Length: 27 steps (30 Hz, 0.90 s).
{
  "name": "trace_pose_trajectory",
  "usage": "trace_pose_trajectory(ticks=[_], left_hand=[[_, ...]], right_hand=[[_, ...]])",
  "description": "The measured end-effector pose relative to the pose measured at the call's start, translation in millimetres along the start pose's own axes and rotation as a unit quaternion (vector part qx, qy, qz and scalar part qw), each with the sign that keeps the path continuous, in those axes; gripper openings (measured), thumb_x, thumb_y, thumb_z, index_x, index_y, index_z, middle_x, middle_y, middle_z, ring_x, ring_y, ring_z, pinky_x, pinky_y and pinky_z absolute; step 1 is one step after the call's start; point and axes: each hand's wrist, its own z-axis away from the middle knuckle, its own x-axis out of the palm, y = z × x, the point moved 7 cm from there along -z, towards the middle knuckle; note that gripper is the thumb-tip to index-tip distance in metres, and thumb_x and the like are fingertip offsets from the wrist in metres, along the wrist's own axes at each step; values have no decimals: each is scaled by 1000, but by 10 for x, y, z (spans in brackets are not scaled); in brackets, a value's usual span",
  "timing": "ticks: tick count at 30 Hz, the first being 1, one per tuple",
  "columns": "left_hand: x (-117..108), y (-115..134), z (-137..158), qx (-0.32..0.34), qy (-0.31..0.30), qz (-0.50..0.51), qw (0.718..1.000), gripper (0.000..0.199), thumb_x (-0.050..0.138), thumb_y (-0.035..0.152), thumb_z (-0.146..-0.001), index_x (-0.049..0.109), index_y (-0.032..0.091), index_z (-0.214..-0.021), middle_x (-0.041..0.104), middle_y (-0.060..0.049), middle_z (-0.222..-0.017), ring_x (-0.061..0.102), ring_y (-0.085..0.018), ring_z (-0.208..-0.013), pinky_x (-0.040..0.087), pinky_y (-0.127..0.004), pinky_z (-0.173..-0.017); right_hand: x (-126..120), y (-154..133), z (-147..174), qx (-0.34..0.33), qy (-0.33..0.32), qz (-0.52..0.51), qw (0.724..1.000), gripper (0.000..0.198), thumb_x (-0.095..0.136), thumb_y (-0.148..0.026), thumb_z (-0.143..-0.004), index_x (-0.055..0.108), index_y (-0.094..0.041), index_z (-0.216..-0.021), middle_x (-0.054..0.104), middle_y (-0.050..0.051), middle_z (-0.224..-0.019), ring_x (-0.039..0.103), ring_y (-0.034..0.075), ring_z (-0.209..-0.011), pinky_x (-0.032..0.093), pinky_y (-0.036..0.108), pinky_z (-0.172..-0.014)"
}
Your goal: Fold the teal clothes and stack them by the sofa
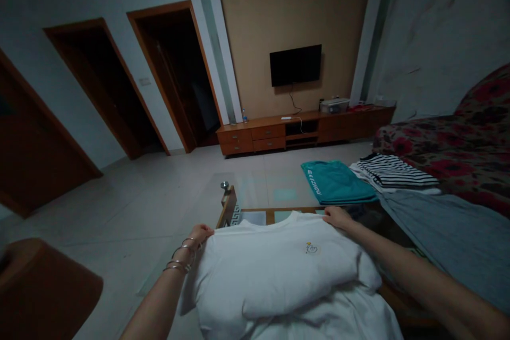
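A white T-shirt (271,265) with a small printed motif on its chest is spread in front of me, its neckline facing away. My left hand (200,234), with several bracelets on the wrist, pinches the shirt at its left shoulder. At the opposite shoulder, my right hand (337,218) has its fingers closed on the fabric. The lower part of the shirt lies in loose folds nearest me. Beneath and beyond it is a glass-topped table (255,191). A folded teal garment (338,183) with white lettering rests past my right hand.
Black-and-white striped clothing (398,171) lies folded at the right, with a grey-blue garment (450,239) nearer me. A flowered sofa (470,143) stands along the right side. A wooden cabinet (266,133) sits below a television (295,65). A brown wooden piece (48,287) is at lower left.
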Motion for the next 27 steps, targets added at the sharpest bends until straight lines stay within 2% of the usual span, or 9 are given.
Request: trace_pose_trajectory(ticks=[3,8,13,16,22,27], left_hand=[[101,-99,-154,-27,-11,-63,998,12,64,18,-63,54,14,-58,48,1,-49,46,-13,-50,31,-22,-48],[397,112,-386,17,-44,-122,991,23,56,32,-77,61,12,-67,61,-5,-65,55,-16,-61,35,-23,-54],[857,415,-429,78,-64,-158,982,24,66,27,-68,65,13,-87,67,-6,-86,59,-18,-76,39,-22,-62],[1034,558,-424,94,-79,-167,978,29,70,25,-63,65,14,-89,67,-7,-89,59,-18,-77,40,-22,-63],[1129,790,-422,103,-89,-148,980,27,60,39,-78,64,13,-81,65,-5,-78,57,-15,-69,39,-21,-58],[1105,871,-474,84,-61,-153,983,13,65,23,-73,62,11,-77,61,-4,-71,55,-14,-66,38,-22,-58]], right_hand=[[23,32,-150,5,-13,18,1000,14,63,-10,-67,70,-14,-78,67,9,-84,60,19,-81,33,23,-66],[157,-132,-377,-12,-27,-5,1000,16,62,-22,-74,71,-12,-83,67,9,-82,59,17,-75,33,23,-64],[463,-436,-410,-37,-25,-67,997,24,66,-25,-72,69,-13,-92,67,6,-87,56,14,-74,33,20,-61],[585,-589,-415,-40,-37,-108,993,20,67,-25,-70,69,-13,-86,66,4,-79,54,12,-67,31,19,-57],[577,-755,-515,-11,-17,-182,983,17,65,-26,-71,66,-12,-81,61,1,-68,49,10,-59,29,18,-53],[379,-910,-724,-16,31,-220,975,17,63,-15,-70,64,-12,-87,64,3,-83,53,10,-68,35,17,-57]])
